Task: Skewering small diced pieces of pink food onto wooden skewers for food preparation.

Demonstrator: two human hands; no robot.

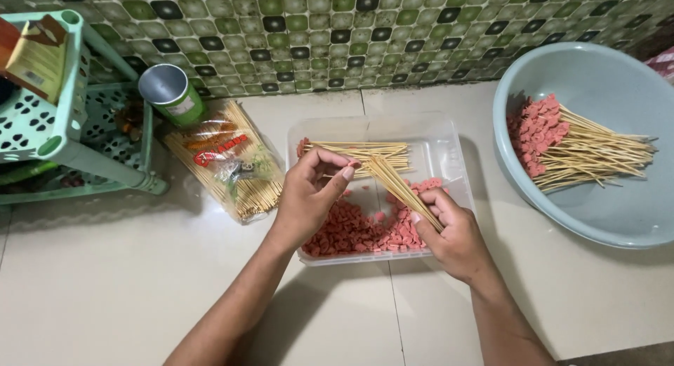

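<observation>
Right grip (449,229) clamped on skewer bundle (397,183), long axis slanting up-left; left grip (309,190) pinches bundle tip, nearer, over tray (449,155).

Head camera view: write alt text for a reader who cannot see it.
A right hand holds a bundle of bamboo skewers over a clear plastic tray of pink sausage pieces, while the left hand pinches the bundle's tips. A pale blue basin at right holds finished skewers.

Pale tan bamboo skewers (397,187) showed above pink sausage pieces (351,233); beyond them ran a green-and-black mosaic tiled wall (393,36).
</observation>
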